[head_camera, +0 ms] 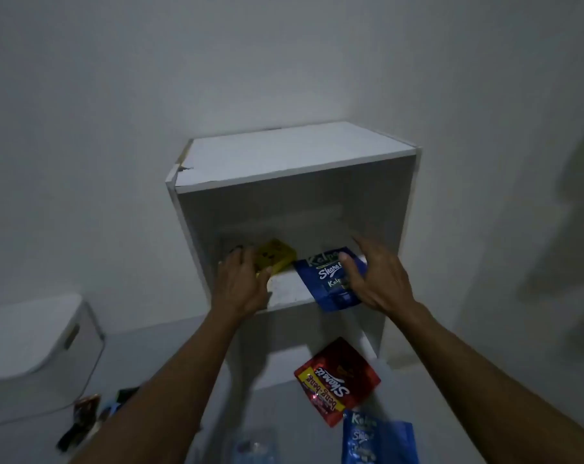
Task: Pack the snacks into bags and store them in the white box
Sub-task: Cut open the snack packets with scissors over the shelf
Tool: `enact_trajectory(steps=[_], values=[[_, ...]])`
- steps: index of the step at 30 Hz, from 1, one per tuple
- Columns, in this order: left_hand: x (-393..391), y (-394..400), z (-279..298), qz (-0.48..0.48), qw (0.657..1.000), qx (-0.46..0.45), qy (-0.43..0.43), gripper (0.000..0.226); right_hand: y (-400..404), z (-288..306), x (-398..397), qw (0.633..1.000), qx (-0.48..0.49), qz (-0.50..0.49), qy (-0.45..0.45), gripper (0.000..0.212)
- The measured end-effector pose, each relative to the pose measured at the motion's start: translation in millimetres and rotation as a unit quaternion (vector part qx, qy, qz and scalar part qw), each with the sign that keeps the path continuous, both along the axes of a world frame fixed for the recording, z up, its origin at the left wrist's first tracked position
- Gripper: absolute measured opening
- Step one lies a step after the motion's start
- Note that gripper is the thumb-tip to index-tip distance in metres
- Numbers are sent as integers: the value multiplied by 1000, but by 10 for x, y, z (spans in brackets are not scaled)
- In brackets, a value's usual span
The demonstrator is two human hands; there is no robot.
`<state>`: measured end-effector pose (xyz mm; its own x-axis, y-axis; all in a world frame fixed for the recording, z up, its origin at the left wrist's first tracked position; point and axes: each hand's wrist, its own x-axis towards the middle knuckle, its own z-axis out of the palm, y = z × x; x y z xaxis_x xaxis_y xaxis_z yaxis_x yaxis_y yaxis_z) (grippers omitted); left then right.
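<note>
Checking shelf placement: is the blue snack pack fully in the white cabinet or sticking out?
Sticking out. The blue snack pack lies on the shelf of the white cabinet, its lower edge overhanging the shelf's front. The right hand hovers over it.
</note>
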<state>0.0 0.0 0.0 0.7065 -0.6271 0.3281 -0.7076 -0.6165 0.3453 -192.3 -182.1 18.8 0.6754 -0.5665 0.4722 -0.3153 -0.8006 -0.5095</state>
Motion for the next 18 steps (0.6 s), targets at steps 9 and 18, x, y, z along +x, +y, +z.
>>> enact_trajectory(steps=[9, 18], values=[[560, -239, -328, 50, 989, 90, 110, 82, -247, -670, 236, 988, -60, 72, 123, 77], [472, -221, -423, 41, 992, 104, 59, 63, -333, -925, 158, 959, -147, 134, 203, 75]])
